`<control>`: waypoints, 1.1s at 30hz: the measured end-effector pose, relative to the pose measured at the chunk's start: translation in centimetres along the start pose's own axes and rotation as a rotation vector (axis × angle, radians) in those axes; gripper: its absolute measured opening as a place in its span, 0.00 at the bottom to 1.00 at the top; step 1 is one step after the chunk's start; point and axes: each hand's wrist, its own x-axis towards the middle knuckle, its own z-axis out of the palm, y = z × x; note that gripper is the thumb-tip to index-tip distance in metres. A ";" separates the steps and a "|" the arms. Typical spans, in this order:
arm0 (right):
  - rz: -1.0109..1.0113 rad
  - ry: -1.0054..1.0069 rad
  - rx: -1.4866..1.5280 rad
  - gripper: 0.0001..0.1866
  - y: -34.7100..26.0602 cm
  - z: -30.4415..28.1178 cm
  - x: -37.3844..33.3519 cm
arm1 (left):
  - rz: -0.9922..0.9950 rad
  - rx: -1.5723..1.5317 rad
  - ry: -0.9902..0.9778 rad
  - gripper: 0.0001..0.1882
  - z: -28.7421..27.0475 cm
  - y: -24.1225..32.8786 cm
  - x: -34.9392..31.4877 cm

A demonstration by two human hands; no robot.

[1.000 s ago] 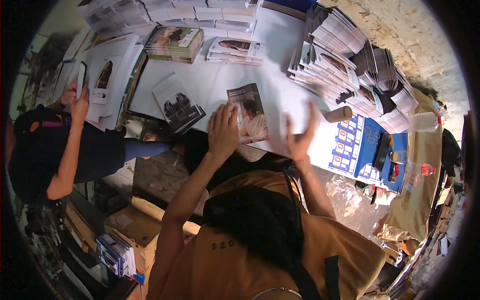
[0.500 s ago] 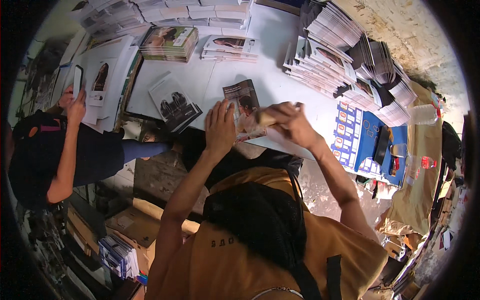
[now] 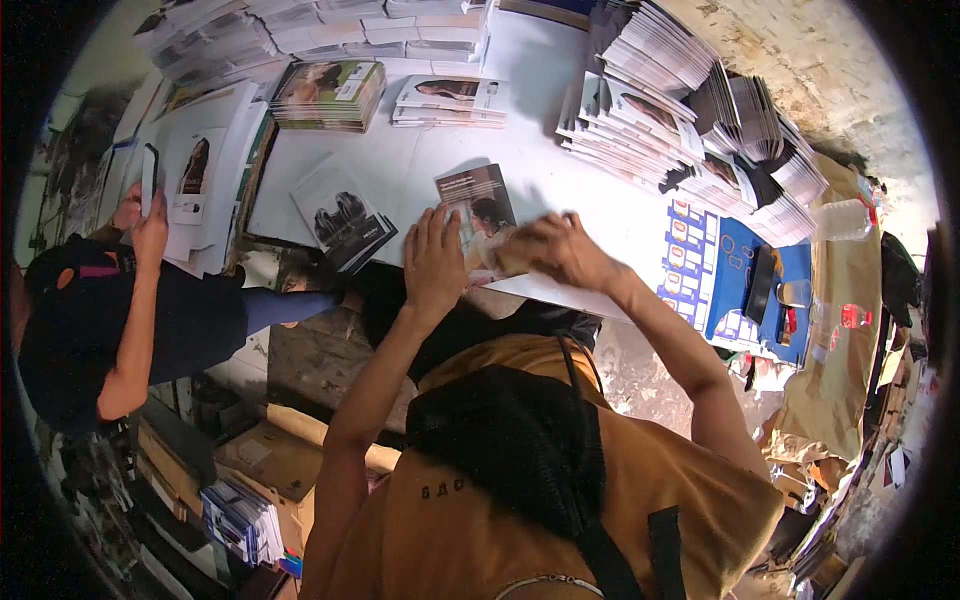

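Note:
A dark-covered booklet (image 3: 478, 190) with a picture of a person lies near the table's front edge. My left hand (image 3: 436, 252) rests flat on its left side, fingers stretched out. Over its lower right part, my right hand (image 3: 565, 250) is closed on a small tan block-like object (image 3: 513, 255), smeared by motion, whose kind I cannot make out. The object is against or just above the page. To the left, some black-and-white booklets (image 3: 343, 215) lie in a loose, slanted pile.
Booklet stacks (image 3: 330, 95) line the table's back, with more stacks (image 3: 630, 125) at the right. A blue sheet (image 3: 735, 265) bears a black case and a cup (image 3: 795, 292). Plastic bottles (image 3: 845, 222) lie beyond. At the left, another person holds a phone (image 3: 149, 180).
My right hand has moved a little left and down with the tan object, across the lower part of the booklet. My left hand stays flat on the booklet.

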 end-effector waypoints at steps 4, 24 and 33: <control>0.138 -0.073 0.101 0.27 -1.9 -1.6 -5.9 | -0.048 -0.050 -0.217 0.27 -1.4 0.5 2.6; 0.901 0.748 -0.258 0.24 2.9 1.8 -7.3 | 0.440 -0.065 -0.801 0.33 -5.3 -2.7 11.7; 0.932 0.736 -0.250 0.24 3.3 1.4 -7.3 | 0.332 -0.308 -0.250 0.13 -8.6 -4.1 22.0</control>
